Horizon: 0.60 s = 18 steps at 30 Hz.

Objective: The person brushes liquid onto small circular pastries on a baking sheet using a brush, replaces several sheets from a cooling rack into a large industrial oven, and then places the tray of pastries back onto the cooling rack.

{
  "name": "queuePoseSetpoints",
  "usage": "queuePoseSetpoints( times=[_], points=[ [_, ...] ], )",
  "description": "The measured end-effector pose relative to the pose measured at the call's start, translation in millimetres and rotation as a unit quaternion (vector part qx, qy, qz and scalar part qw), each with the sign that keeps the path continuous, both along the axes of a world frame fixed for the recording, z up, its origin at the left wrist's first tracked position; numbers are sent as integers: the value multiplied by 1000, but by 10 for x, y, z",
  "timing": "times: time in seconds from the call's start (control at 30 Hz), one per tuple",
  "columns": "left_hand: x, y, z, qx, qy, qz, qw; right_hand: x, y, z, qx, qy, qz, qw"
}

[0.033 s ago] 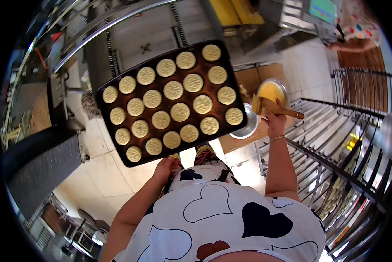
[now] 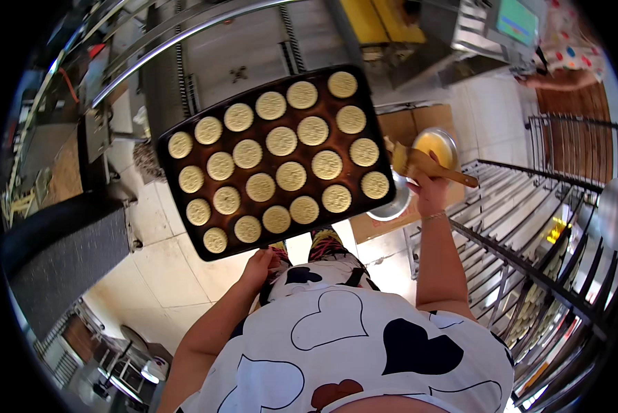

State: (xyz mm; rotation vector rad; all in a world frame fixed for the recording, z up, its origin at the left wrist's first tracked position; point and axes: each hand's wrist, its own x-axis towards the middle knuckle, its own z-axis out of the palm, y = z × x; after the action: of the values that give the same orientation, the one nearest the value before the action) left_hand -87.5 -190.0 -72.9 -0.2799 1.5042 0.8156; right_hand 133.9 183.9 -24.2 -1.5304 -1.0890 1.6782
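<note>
A dark baking tray [image 2: 205,252] holds rows of round, pale cookies [image 2: 291,176] with a patterned top. At its near edge my left hand [image 2: 257,268] is closed on the rim. My right hand [image 2: 429,191] grips a wide pastry brush [image 2: 449,174] by its flat wooden handle, right of the tray. Its bristles point left, toward the tray's right edge, and look yellowish. Just behind the brush sits a metal bowl [image 2: 453,146] of yellow liquid, partly covered by it. Another metal bowl [image 2: 393,206] shows between the tray and my right hand, its inside mostly hidden.
Under the bowls lies a cardboard sheet [image 2: 398,124]. A metal rack [image 2: 474,234] stands close on the right, with more trays of pale pieces lower down. Beyond the tray is a steel machine [image 2: 240,41] with a rail. Another person's arm [image 2: 563,80] shows at the far right.
My right hand has brought the brush slightly left, away from over the bowl and closer to the tray. The tray sits a little farther right in the picture; my left hand stays on its rim.
</note>
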Motion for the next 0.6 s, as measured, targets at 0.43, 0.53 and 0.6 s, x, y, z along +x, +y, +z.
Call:
queuePoseSetpoints(
  times=[0.43, 0.53, 0.6],
  points=[
    [-426, -1687, -90, -105, 110, -1, 988, -3371, -947, -462, 21, 88, 214, 973],
    [-457, -1851, -115, -113, 94, 26, 989, -3233, -668, -527, 82, 0, 178, 981],
    [-481, -1940, -135, -111, 84, 40, 989, -2946, -296, -461, 145, 1, 131, 981]
  ],
)
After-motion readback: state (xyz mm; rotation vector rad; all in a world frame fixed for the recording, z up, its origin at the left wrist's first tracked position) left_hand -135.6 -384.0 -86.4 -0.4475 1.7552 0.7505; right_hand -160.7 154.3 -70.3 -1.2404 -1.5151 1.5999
